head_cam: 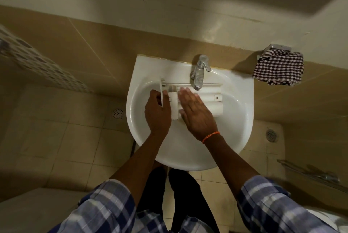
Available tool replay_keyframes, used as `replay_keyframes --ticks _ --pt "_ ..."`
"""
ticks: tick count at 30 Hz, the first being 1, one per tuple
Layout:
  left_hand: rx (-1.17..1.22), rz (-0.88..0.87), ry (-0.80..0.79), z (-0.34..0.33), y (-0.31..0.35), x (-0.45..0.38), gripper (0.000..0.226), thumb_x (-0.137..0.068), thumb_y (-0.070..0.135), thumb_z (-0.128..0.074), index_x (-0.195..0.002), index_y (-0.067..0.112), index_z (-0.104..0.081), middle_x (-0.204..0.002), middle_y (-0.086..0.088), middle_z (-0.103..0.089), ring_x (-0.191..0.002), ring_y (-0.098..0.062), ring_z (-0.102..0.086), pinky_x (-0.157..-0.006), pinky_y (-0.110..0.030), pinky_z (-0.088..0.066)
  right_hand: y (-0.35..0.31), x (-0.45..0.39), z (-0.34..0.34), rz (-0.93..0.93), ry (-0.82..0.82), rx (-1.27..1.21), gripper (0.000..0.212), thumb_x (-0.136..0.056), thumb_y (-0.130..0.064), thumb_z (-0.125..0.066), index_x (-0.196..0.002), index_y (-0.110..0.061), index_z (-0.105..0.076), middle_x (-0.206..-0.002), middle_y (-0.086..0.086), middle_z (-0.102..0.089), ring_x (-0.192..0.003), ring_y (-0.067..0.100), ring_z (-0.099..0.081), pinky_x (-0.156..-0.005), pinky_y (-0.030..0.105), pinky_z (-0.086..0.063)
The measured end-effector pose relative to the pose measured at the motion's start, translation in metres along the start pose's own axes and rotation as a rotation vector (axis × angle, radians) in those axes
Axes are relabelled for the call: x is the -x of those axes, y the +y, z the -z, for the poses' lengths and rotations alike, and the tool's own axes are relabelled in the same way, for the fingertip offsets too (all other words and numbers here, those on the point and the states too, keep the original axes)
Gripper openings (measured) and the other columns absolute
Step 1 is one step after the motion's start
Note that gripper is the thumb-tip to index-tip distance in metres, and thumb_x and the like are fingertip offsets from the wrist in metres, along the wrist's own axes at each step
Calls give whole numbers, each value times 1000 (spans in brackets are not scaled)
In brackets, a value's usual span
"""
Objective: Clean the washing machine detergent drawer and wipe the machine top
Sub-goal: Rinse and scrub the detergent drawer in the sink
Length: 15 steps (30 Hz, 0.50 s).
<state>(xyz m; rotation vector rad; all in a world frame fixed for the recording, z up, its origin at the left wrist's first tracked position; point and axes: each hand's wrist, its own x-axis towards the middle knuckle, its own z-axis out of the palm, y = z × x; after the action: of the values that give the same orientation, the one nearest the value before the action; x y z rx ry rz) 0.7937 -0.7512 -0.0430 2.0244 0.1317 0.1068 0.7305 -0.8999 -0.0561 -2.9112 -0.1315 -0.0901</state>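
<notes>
Head view looked straight down into a white sink (235, 119), where the detergent drawer (207, 99) lay across the basin under the tap (199, 74), its front panel toward the left and its long body running right. The left hand (157, 114) gripped the panel end, fingers curled round the thin front plate, which stood on edge. The right hand (195, 114) lay flat on the drawer's compartments, its fingers straight and close together, pressing or rubbing and holding nothing. Whether water ran from the tap could not be told. The step in hand looked like the scrub and rinse of the drawer, so the wiping of the machine top was probably still to come; no washing machine showed in view. To do this step well, the left hand would need to keep the drawer steady against the basin while the right worked along each compartment, since residue tends to collect in corners and under the dividers, where a flat palm likely reaches poorly; fingertips would probably serve better there. Turning the drawer so its open side met the stream would help flush loosened soap. Wet plastic may slip, so a firm hold mattered. A checked cloth (278, 68) hung on a wall holder to the right, near enough for drying afterwards.
</notes>
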Motion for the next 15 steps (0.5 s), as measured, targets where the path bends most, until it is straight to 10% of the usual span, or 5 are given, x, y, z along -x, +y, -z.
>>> replay_keyframes --ticks 8,15 --pt "-27 6 -19 6 -1 -11 28 -108 46 -55 -97 21 -61 -85 9 -69 -76 -7 -69 -77 -31 -63 24 3 16 -19 -31 4 59 -115 -39 -33 -169 -27 -13 -177 -6 -7 -163 14 -5 -133 42 -10" --pt "40 -3 -44 24 -8 -19 33 -109 38 -58 -92 11 -65 -74 4 -67 -70 -11 -68 -59 -16 -55 33 22 11 -203 115 -10 56 -114 -32 -36 -165 -10 -28 -173 8 -26 -163 21 -14 -131 49 -18"
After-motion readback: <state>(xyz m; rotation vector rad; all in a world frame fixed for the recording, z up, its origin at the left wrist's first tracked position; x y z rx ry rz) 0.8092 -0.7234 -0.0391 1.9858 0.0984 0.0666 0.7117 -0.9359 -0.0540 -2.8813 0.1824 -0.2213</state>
